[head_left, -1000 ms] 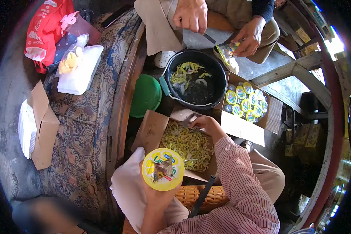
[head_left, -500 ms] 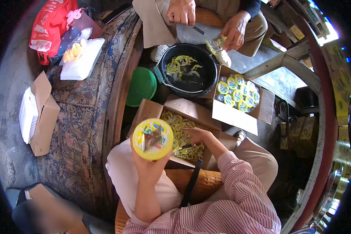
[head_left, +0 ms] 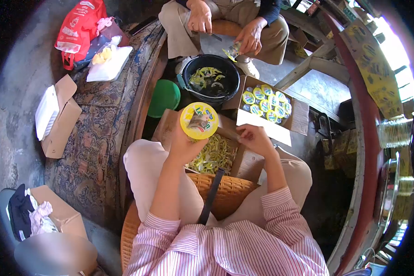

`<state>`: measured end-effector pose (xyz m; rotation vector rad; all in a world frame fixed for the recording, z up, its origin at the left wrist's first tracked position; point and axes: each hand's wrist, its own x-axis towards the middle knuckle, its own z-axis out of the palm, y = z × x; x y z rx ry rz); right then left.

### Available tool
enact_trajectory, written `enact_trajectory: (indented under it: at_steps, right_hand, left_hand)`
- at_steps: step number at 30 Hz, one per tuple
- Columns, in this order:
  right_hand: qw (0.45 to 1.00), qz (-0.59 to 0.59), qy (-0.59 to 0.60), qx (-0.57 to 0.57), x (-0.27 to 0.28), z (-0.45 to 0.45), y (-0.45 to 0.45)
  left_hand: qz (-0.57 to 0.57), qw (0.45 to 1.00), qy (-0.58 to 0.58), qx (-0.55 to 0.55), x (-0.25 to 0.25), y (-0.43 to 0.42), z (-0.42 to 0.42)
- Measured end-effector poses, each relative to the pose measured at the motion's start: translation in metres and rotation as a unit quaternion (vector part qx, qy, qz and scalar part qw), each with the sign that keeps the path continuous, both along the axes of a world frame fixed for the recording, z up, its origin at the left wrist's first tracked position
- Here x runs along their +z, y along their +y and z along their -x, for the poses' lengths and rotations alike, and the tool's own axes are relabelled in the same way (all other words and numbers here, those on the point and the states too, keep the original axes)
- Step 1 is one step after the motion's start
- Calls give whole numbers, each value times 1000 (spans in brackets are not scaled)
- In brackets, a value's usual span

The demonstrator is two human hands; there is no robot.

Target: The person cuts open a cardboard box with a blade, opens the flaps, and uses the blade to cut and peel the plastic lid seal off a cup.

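Observation:
My left hand [head_left: 186, 146] is wrapped round a plastic cup [head_left: 199, 120] with a round, printed yellow lid, its face turned up towards me. Below it is an open cardboard box [head_left: 165, 124] with a heap of curled yellow and clear plastic strips [head_left: 211, 156]. My right hand [head_left: 258, 139] hovers by that box's right flap with fingers curled together; whether something small is pinched there I cannot make out. Beyond the box stands a dark bucket [head_left: 237, 87] with more yellow strips in it.
Opposite me a person holds a knife [head_left: 216, 37] and a cup with a yellow strip [head_left: 230, 53]. A carton [head_left: 300, 117] of yellow-lidded cups stands right of the bucket, a green basin [head_left: 163, 99] left of it. A patterned couch [head_left: 96, 119] runs along the left.
My right hand has lifted out of the strips and moved right, to the box flap. My left hand still holds the cup, now farther from me. The view has shifted.

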<state>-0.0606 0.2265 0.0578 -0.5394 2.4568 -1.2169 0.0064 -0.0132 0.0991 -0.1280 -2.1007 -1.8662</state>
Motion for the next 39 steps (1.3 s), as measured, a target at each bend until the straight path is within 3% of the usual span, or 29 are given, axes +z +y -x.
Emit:
enact_trajectory:
  at_steps: [6, 10, 21, 25, 35, 39]
  right_hand:
    - [966, 145, 193, -91, 66, -33, -3]
    - [916, 135, 375, -54, 86, -47, -18]
    - [825, 4, 563, 53, 87, -44, -17]
    - [813, -41, 578, 57, 88, -42, -13]
    - [821, 10, 570, 31, 66, -44, -14]
    - [825, 55, 562, 21, 55, -41, -16]
  left_hand:
    - [0, 999, 3, -54, 3, 8, -11]
    - [89, 994, -13, -61, 13, 17, -25]
    - [116, 985, -2, -126, 12, 27, -21]
    - [119, 982, -31, -143, 7, 27, -24]
    - [41, 986, -24, -157, 6, 40, -23]
    - [118, 981, -60, -143, 7, 41, -19]
